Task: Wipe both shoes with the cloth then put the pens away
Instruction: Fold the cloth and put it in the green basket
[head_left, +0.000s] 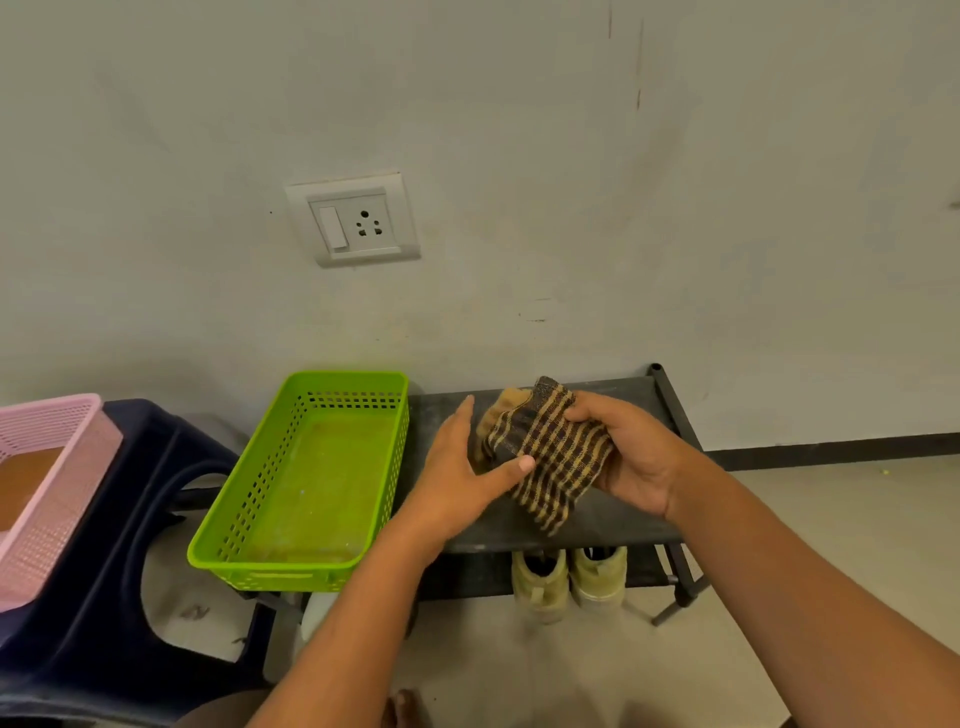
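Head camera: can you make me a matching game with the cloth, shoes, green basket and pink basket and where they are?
Things:
1. cloth
2. shoes
3. green basket
4. pink basket

Places:
a. on the stool
b. on the rack top
c. under the rack top
d. in left hand and right hand

Pairs: 1-d, 2-c, 3-b, 4-a

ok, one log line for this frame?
stage: pre-wipe | left hand: holds cloth | right hand: grips cloth | shoes: under rack top, untouched | pens: not seen
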